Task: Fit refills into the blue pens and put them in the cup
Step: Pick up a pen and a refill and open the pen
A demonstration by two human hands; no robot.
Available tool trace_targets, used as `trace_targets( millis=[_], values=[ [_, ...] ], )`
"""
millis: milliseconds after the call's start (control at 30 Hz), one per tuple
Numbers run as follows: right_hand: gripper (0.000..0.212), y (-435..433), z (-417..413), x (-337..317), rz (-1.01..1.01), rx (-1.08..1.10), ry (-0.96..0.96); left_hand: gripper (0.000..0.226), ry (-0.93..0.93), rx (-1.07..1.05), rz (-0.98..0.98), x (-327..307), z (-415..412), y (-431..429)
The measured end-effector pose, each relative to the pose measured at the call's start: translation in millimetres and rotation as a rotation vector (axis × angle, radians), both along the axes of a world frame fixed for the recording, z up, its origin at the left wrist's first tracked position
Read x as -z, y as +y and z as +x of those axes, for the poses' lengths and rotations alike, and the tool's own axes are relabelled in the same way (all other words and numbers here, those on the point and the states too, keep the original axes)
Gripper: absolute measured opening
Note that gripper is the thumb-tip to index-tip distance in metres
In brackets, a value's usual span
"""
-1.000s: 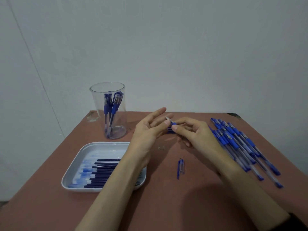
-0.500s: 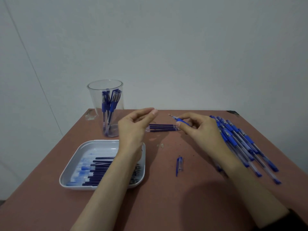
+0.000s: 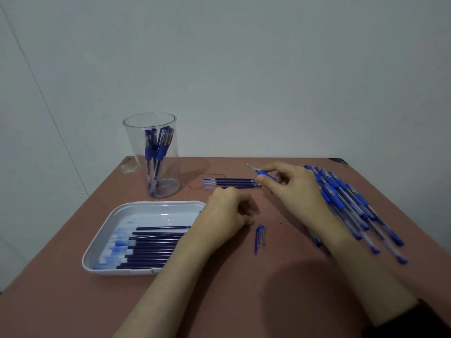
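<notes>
The right hand (image 3: 290, 189) pinches the blue pen (image 3: 263, 173), tip leftward; the pen cap (image 3: 260, 237) lies just nearside of the curled left hand (image 3: 227, 211), whose hold I cannot tell

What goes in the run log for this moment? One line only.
right hand: pinches blue pen, tip bare | left hand: curled, hold unclear | cap: lying on table | cup: holds pens

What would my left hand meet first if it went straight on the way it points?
Probably the row of refills lying just beyond the knuckles of the left hand, though depth is unclear.
</notes>
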State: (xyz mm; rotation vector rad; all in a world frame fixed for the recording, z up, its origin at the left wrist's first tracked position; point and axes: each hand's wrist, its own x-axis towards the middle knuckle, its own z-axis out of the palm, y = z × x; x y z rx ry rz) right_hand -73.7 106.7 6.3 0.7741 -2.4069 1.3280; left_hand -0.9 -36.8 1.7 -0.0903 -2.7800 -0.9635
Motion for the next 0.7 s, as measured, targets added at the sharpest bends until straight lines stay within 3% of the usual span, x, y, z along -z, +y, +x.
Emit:
trace_targets(
  millis=[333,400,533,700],
  values=[
    [0.009,-0.4,1.1,0.1,0.04,-0.002,-0.009,0.027,0.057,-0.017,-0.004,-0.6,-1.0,-4.1],
    [0.006,-1.1,3.6,-1.9,-0.021,-0.041,-0.054,0.024,0.146,-0.143,0.165,-5.2,-2.4,-6.6],
    [0.008,-3.7,13.9,-8.5,-0.138,-0.214,-0.153,0.017,0.152,-0.184,0.79,-14.1,-0.7,-10.0],
    [0.01,-4.1,20.2,-13.5,-0.165,-0.288,-0.22,0.016,0.097,-0.107,1.073,-19.1,4.2,-10.6]
  ],
)
